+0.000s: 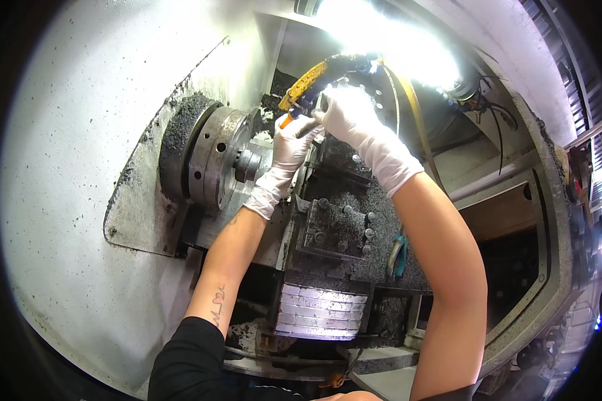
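Both my hands wear white gloves and meet inside a lathe, right of its round metal chuck (209,160). My left hand (291,144) is closed, its fingertips pressed together beside an orange nozzle tip (287,121). My right hand (344,112) comes from the other side with curled fingers, close against the left fingertips. What lies between the fingers is hidden. Just above and behind them arches a yellow and blue segmented coolant hose (306,81). Below the hands is a tool block (334,227) with bolts, covered in dark metal chips.
Teal-handled pliers (397,256) lie among the chips near my right forearm. A bright lamp (408,40) glares at the top. Thin tubes (418,113) hang at the right. Ribbed metal way covers (321,311) are nearer me, and a pale machine wall (80,167) stands left.
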`<control>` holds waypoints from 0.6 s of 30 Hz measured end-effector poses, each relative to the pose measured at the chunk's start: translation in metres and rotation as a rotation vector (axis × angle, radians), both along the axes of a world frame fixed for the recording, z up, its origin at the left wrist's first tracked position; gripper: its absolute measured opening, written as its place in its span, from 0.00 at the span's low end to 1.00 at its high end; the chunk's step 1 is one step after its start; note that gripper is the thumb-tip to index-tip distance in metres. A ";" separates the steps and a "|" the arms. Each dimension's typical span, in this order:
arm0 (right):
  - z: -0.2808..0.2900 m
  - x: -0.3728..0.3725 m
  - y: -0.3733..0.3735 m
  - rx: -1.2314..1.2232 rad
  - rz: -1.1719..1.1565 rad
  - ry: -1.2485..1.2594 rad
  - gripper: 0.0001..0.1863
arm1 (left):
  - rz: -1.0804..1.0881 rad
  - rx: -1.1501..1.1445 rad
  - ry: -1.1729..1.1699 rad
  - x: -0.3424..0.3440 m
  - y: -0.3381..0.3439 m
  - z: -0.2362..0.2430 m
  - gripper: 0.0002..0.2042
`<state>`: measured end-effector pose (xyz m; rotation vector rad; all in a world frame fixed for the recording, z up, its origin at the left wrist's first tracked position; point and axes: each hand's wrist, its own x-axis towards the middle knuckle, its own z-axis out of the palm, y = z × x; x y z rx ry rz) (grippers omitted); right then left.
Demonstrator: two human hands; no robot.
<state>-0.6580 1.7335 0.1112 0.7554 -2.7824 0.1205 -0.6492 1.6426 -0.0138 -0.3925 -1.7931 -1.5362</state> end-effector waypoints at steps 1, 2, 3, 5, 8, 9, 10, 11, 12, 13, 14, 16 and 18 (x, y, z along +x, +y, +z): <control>0.000 0.002 0.002 -0.010 0.012 0.006 0.11 | 0.047 -0.035 0.008 0.000 -0.001 0.001 0.06; 0.001 0.004 0.003 -0.028 0.026 0.013 0.12 | 0.023 -0.033 0.025 0.001 -0.001 0.003 0.06; 0.002 0.005 0.004 0.011 0.015 0.014 0.12 | 0.012 -0.031 0.019 0.002 -0.001 0.005 0.06; 0.003 0.006 0.007 0.056 0.016 0.038 0.13 | -0.058 0.016 0.000 0.005 0.000 0.009 0.05; 0.000 0.007 0.008 0.056 0.006 0.071 0.12 | -0.074 0.040 -0.024 0.009 0.000 0.013 0.06; -0.002 0.007 0.006 0.022 0.003 0.083 0.12 | -0.110 0.071 -0.027 0.010 0.001 0.013 0.06; -0.005 0.007 0.004 -0.021 0.015 0.116 0.12 | -0.123 0.099 -0.035 0.010 0.002 0.012 0.06; -0.007 0.006 0.002 -0.051 0.006 0.120 0.12 | -0.123 0.125 -0.053 0.010 0.003 0.011 0.06; -0.007 0.004 0.001 -0.050 -0.006 0.091 0.12 | -0.152 0.140 -0.033 0.009 0.004 0.010 0.05; -0.005 0.001 0.000 -0.035 -0.038 0.032 0.12 | -0.167 0.155 -0.026 0.008 0.004 0.010 0.05; -0.005 -0.001 -0.002 -0.021 -0.070 -0.029 0.11 | -0.182 0.179 -0.017 0.008 0.004 0.009 0.05; -0.004 0.001 -0.004 -0.054 -0.089 -0.048 0.13 | -0.152 0.149 -0.045 0.007 0.004 0.008 0.05; -0.004 0.006 -0.004 -0.119 -0.055 0.038 0.14 | -0.098 0.147 -0.046 0.006 0.004 0.009 0.06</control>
